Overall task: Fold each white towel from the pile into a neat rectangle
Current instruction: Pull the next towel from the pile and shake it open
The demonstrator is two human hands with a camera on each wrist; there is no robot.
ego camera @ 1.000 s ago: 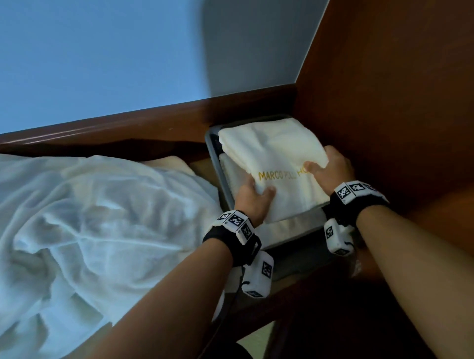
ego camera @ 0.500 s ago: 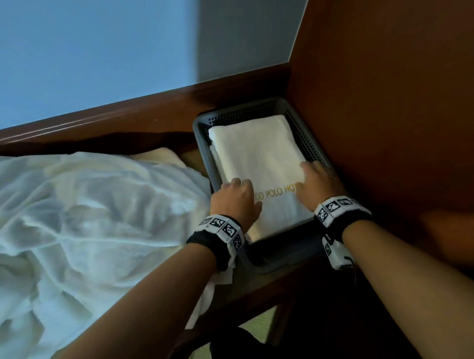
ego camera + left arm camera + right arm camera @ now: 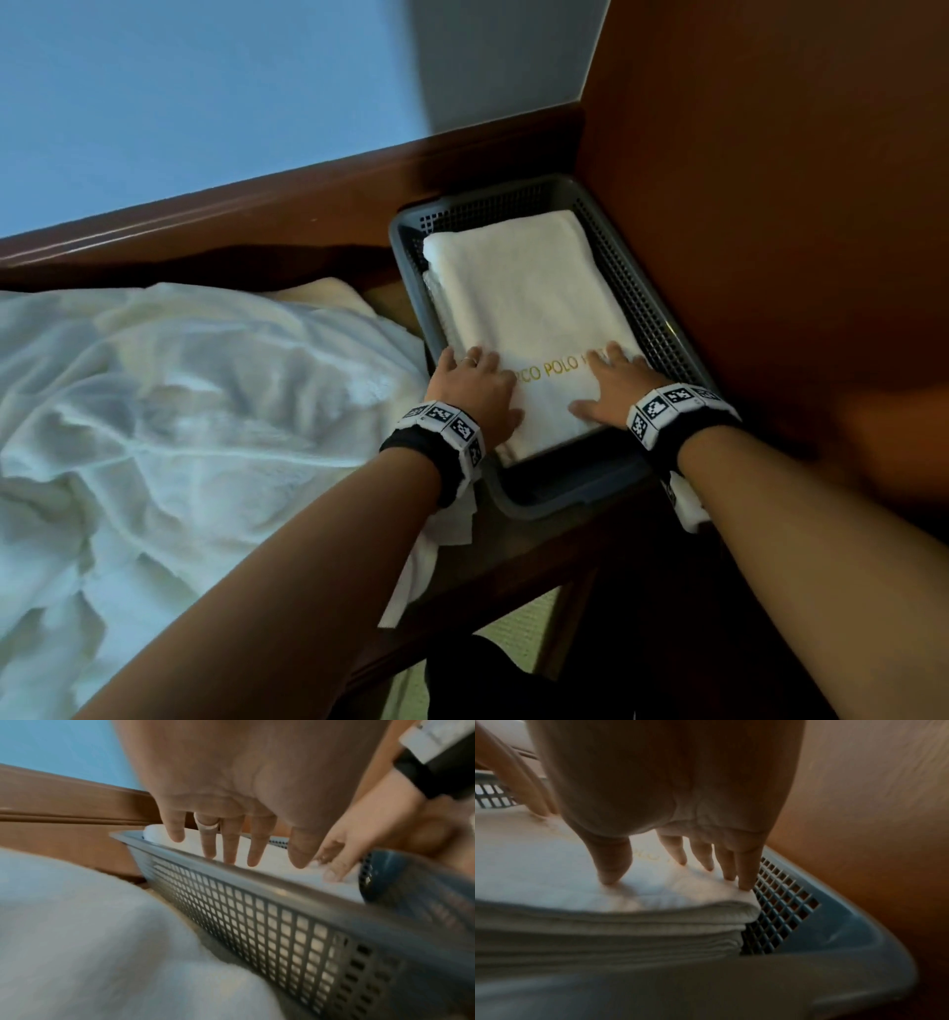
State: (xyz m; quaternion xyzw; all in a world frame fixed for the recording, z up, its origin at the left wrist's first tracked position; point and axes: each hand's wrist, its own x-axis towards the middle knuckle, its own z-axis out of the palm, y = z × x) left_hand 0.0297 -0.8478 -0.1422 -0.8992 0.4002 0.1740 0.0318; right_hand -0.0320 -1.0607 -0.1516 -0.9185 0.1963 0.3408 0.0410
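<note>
Both hands, left [image 3: 475, 390] and right [image 3: 613, 393], are laid flat, fingers straight, on the folded towel [image 3: 524, 303].
It is stacked in the basket [image 3: 662, 329]; the pile [image 3: 169, 426] at 9 o'clock remains unfolded.

White folded towel [image 3: 518, 308] with gold lettering — grey mesh-walled basket [image 3: 411, 226] — black-and-white checker-marked wristbands [image 3: 447, 426].

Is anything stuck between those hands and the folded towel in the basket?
Nothing visible. The left hand and right hand lie flat, straight on the folded towel in the gray basket.
</note>
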